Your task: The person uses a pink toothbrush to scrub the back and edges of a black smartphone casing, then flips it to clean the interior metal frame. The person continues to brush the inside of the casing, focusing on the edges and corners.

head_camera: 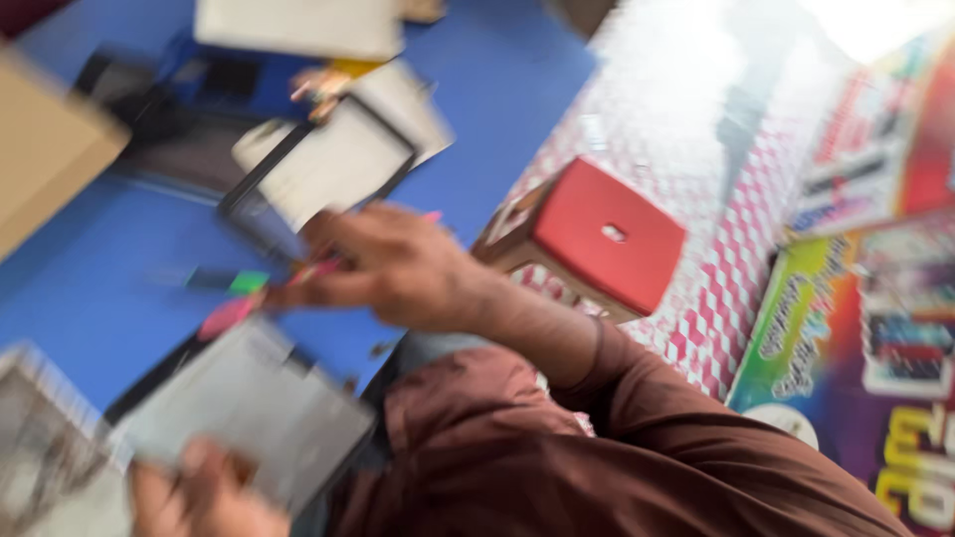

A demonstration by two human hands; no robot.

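Observation:
The picture is heavily blurred and tilted. My right hand [393, 264] reaches out from a maroon sleeve over the blue table [119, 278], its fingers closed on a thin pink tool [323, 267]. My left hand [199, 495] at the bottom edge grips the near side of a flat grey panel with a dark frame [254, 403]. A second flat device with a white face and black frame [323, 169] lies just beyond my right hand. Small pink and green pieces [239, 298] lie between the two devices.
A red square stool [602, 234] stands on the red-and-white patterned floor [716, 129] right of the table. Colourful printed posters [865, 298] fill the right side. A brown box [45, 149], a white sheet [298, 25] and dark items sit at the table's far end.

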